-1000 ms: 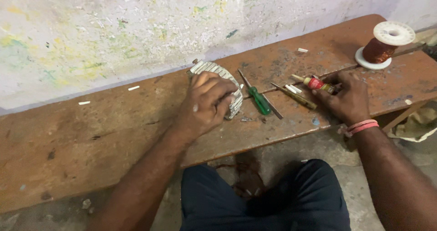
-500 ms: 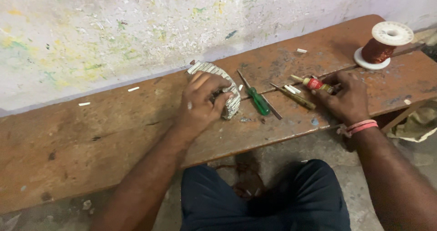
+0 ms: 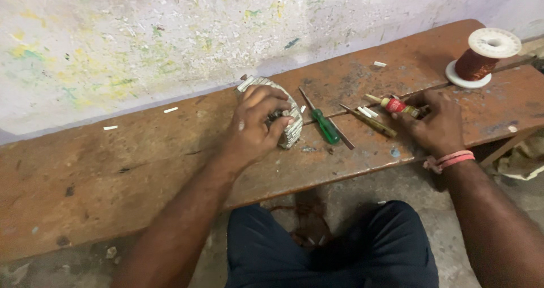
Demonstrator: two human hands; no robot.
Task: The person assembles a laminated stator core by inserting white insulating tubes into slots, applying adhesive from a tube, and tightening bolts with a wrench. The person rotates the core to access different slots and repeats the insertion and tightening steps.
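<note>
Stator core [image 3: 290,118], ribbed grey arc, lies on wooden bench [image 3: 113,169] just short of the wall edge, bare board to its left. Long axis runs wall-to-front. Left hand [image 3: 256,123] covers it, fingers curled around. Right hand [image 3: 433,121], fingers bent, rests on a red-tipped tool [image 3: 396,105]; green screwdriver [image 3: 324,123] between.

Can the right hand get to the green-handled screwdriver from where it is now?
Probably yes. The right hand rests on the bench beside the green-handled screwdriver; only a few slim tools lie flat between them, easily reached over.
</note>
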